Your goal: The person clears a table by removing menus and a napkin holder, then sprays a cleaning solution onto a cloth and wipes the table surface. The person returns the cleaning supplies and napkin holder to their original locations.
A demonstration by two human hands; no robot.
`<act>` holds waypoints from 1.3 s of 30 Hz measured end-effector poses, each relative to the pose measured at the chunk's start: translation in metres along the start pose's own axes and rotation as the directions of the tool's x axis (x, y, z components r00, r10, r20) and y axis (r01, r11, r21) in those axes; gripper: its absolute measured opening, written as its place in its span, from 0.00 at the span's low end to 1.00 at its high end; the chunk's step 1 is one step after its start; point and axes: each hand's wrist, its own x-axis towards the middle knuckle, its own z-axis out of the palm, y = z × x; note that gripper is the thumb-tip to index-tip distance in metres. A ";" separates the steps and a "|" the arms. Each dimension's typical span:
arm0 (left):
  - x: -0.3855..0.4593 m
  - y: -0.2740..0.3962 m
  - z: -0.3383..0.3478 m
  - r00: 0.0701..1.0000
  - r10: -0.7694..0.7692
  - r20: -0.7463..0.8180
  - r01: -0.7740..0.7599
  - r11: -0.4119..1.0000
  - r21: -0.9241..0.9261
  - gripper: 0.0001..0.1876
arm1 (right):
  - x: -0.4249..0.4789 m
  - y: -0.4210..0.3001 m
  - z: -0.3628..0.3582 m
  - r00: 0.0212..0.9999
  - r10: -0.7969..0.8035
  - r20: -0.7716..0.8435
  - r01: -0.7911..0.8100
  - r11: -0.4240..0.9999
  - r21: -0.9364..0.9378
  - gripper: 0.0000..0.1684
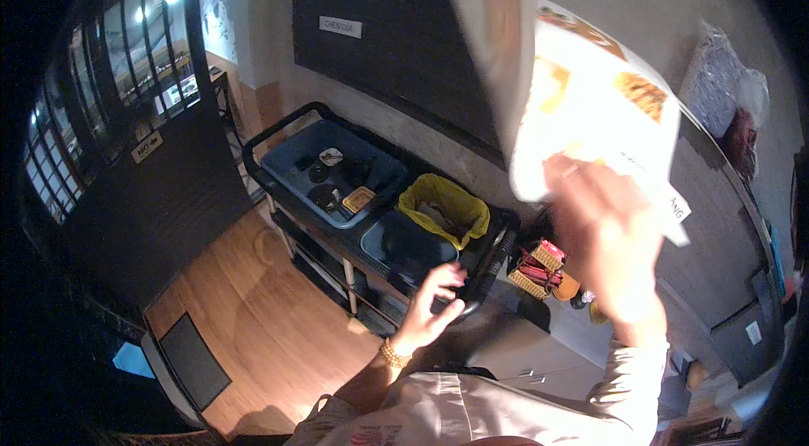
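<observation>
My right hand point(597, 209), raised and blurred, grips the lower edge of a large menu point(600, 89) with food pictures on its pages. The menu is partly spread, and bright light washes out much of the page. My left hand point(433, 300), below a beaded bracelet point(395, 353), hovers by the near corner of a black service cart point(346, 251). Its fingers are apart and hold nothing; whether it touches the cart's handle I cannot tell.
On the cart stand a blue-grey tub point(294, 158) with several dishes, a smaller tub point(398, 243), and a bin with a yellow liner point(414, 190). Wicker baskets point(534, 278) of red packets sit on a counter at right. A dark barred door point(158, 193) stands left.
</observation>
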 end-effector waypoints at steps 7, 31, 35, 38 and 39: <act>0.014 0.031 -0.010 0.951 0.223 -0.214 -0.285 0.900 -0.329 0.50 | -0.031 -0.068 0.068 0.835 -0.427 0.348 0.333 0.894 0.299 0.20; -0.028 -0.009 -0.076 0.857 -0.394 -0.332 0.089 0.748 -0.657 0.26 | 0.083 0.129 0.042 0.976 0.189 -0.104 -0.207 0.958 -0.199 0.12; -0.021 -0.006 -0.075 0.877 -0.360 -0.318 0.078 0.760 -0.645 0.26 | 0.092 0.123 0.046 0.972 0.055 -0.229 -0.122 0.949 -0.291 0.08; -0.014 -0.005 -0.078 0.847 -0.437 -0.303 0.113 0.705 -0.700 0.26 | 0.107 0.144 0.061 0.979 0.055 -0.195 -0.126 0.919 -0.373 0.09; -0.012 -0.006 -0.077 0.856 -0.428 -0.290 0.118 0.707 -0.697 0.26 | 0.111 0.155 0.067 0.985 0.064 -0.160 -0.123 0.909 -0.398 0.09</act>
